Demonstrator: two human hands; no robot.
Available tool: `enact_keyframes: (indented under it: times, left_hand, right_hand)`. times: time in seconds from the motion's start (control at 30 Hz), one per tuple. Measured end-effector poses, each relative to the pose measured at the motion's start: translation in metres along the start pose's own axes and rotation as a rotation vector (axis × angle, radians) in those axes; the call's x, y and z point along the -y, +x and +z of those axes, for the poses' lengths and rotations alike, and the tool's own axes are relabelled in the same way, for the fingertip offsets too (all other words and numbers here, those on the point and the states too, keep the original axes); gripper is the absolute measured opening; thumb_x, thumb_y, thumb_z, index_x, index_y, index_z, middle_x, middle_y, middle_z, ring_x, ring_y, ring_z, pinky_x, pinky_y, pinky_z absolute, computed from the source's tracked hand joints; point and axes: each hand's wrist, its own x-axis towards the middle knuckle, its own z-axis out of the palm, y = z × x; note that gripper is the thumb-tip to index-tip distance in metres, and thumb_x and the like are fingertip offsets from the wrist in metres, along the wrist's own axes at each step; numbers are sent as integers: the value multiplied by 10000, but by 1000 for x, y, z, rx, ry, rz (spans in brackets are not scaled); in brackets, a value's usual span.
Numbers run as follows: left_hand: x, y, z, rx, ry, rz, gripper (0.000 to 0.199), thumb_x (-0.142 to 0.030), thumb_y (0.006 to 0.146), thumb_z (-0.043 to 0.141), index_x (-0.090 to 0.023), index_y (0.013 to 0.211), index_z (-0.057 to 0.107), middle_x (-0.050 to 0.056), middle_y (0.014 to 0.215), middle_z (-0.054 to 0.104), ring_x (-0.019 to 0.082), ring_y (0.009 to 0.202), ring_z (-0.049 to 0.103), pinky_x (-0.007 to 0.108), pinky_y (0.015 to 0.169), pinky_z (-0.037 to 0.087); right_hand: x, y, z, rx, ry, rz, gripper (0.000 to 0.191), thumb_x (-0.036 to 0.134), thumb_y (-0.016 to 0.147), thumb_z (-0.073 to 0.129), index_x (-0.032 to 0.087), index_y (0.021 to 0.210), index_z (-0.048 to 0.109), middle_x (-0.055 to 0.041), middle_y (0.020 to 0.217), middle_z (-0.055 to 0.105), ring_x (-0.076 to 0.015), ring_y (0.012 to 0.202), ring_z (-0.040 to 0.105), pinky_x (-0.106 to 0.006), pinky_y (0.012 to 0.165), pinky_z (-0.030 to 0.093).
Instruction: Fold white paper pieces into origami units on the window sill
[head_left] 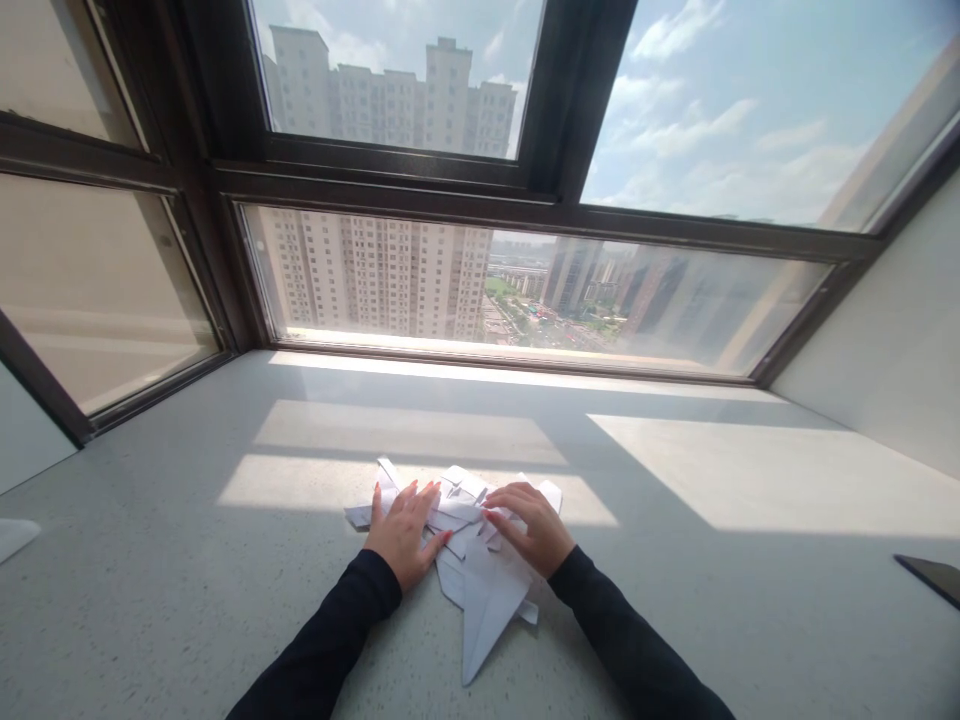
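A folded white paper figure (491,590) with several layered flaps lies on the pale speckled sill, its long point toward me. My left hand (405,530) rests on the figure's left part, fingers spread and pressing down. On the other side, my right hand (529,525) is bent over the upper right flaps, thumb and fingers drawn together at a paper edge near the middle. Parts of the folds under both hands are hidden.
The stone sill (675,620) spreads around the paper up to the dark window frame (525,365). A dark flat object (930,578) lies at the right edge. Something white (15,537) sits at the far left. A white wall (885,340) bounds the right side.
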Motion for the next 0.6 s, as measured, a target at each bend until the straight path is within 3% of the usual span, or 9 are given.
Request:
enact_keyframes:
  times: [0.1,0.17,0.27,0.37,0.47,0.6]
  left_hand:
    - [-2,0,1,74,-41,70,584,-470,747,388,-232,1262,250,69,1249,426,267,1154,328,604,926,20]
    - [-2,1,1,58,-29,67,633,-491,730,403,-217,1273,227,75,1278,386,269,1172,296,596,932,22]
    - [0,2,-1,-43,33,-25,582,-473,739,397,-211,1247,291,77,1289,368,268,1182,274,572,945,38]
    - [5,4,-3,-188,95,-152,442,-407,771,367,-225,1173,401,71,1252,421,252,1161,309,531,960,76]
    - [7,5,-3,-292,120,-234,368,-374,775,369,-237,1104,462,61,1212,464,245,1136,343,511,961,101]
    - [6,6,-1,-306,113,-258,323,-351,767,386,-246,1050,498,47,1180,493,245,1116,366,507,955,124]
  right_hand:
    - [5,-3,7,48,-3,-77,490,504,695,500,229,1101,501,-56,1121,544,-217,1061,434,-353,878,331]
    - [4,-4,13,105,-6,-68,581,520,657,531,220,1149,456,-62,1152,519,-231,1080,415,-379,897,309]
    - [-5,-5,18,111,-21,49,395,394,728,504,199,1071,524,-62,1062,578,-215,997,479,-360,853,346]
    - [-17,-5,17,26,-51,151,257,276,772,449,189,974,582,-54,961,621,-202,908,518,-335,801,380]
    - [-25,-6,13,-71,-74,186,241,240,793,399,182,894,611,-50,872,640,-197,839,533,-322,761,401]
    - [-24,-6,7,-177,-123,164,267,193,785,378,163,936,596,-61,905,626,-205,869,513,-332,776,397]
